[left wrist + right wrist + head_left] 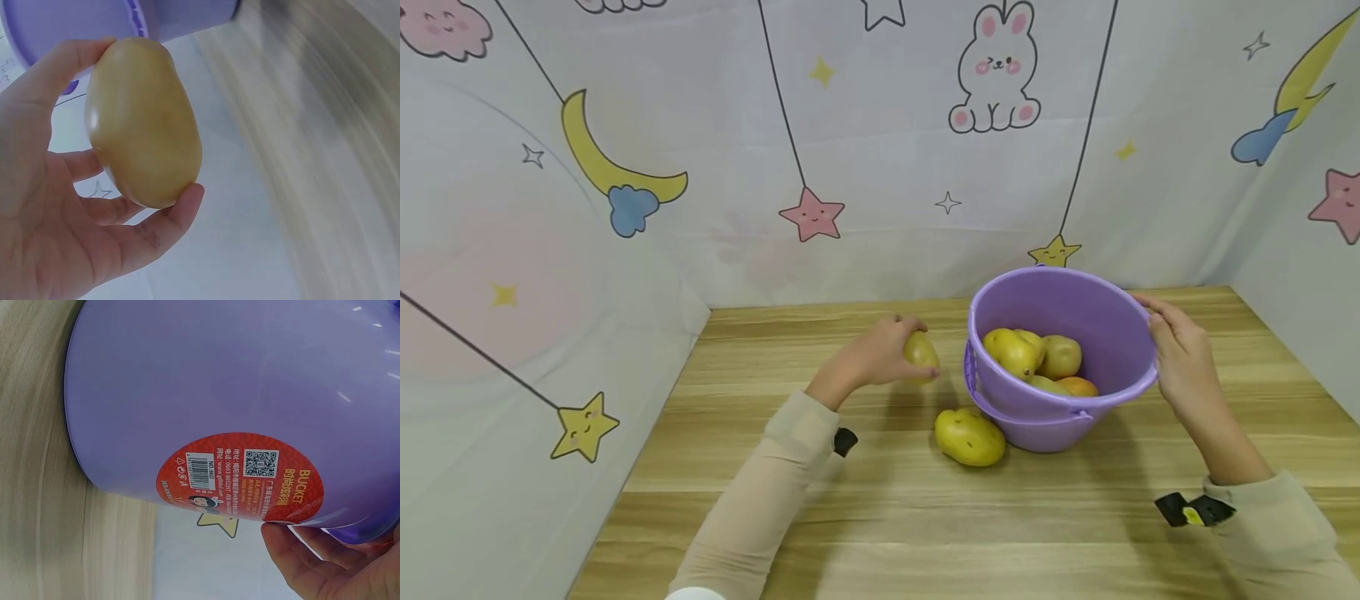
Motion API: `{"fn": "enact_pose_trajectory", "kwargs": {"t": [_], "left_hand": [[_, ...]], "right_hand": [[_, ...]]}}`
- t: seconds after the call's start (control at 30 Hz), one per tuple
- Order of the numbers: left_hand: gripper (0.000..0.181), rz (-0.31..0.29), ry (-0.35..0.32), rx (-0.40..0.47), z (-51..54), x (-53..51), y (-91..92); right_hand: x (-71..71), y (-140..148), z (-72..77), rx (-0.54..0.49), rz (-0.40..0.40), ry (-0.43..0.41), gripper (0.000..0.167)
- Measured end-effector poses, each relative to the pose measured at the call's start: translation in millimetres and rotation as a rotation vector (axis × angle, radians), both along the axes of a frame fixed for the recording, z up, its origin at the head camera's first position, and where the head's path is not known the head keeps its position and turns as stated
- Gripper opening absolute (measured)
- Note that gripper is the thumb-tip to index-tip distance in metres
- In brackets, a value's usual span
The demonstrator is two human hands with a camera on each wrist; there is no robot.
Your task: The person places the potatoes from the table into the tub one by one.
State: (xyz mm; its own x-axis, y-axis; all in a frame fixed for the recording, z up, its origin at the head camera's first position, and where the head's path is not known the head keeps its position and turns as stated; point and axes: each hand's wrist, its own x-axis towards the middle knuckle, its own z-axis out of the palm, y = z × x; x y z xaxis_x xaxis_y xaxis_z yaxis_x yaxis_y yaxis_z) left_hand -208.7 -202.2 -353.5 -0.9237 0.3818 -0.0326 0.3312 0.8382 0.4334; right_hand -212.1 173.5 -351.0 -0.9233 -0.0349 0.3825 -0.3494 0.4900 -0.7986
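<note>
My left hand (880, 352) grips a smooth, yellowish-brown potato (145, 122) above the table, left of a purple bucket (1041, 432). In the left wrist view the thumb is at one end and fingertips are at the other. My right hand (1186, 362) holds the bucket's right rim, fingers partly hidden behind it. Inside lie several yellow and brownish potato-like pieces (1062, 357) and one orange-coloured piece (1078, 386), partly covered by the bucket's near wall. A second, yellower potato (969, 437) rests on the table by the bucket's lower left side.
The wood-grain table (880, 525) meets a white cloth backdrop (880, 150) printed with stars, moons and a rabbit. The bucket's handle (972, 371) hangs at its left side. A red label (244, 478) is stuck on the bucket's outer wall.
</note>
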Motion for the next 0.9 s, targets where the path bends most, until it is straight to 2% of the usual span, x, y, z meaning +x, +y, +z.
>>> {"fn": "enact_pose_trajectory", "kwargs": {"t": [0.37,0.7,0.9], "left_hand": [[0.072,-0.03,0.04,0.025,23.2,5.6,-2.5],[0.072,-0.04,0.06,0.011,51.4,15.0,0.6],[0.069,-0.06,0.105,0.022,67.7,20.4,4.6]], "right_hand": [[1.2,1,-0.3,0.0,-0.004,-0.011,0.042],[0.1,1,0.1,0.005,0.001,-0.002,0.043],[0.2,1,-0.2,0.004,0.007,0.002,0.042]]}}
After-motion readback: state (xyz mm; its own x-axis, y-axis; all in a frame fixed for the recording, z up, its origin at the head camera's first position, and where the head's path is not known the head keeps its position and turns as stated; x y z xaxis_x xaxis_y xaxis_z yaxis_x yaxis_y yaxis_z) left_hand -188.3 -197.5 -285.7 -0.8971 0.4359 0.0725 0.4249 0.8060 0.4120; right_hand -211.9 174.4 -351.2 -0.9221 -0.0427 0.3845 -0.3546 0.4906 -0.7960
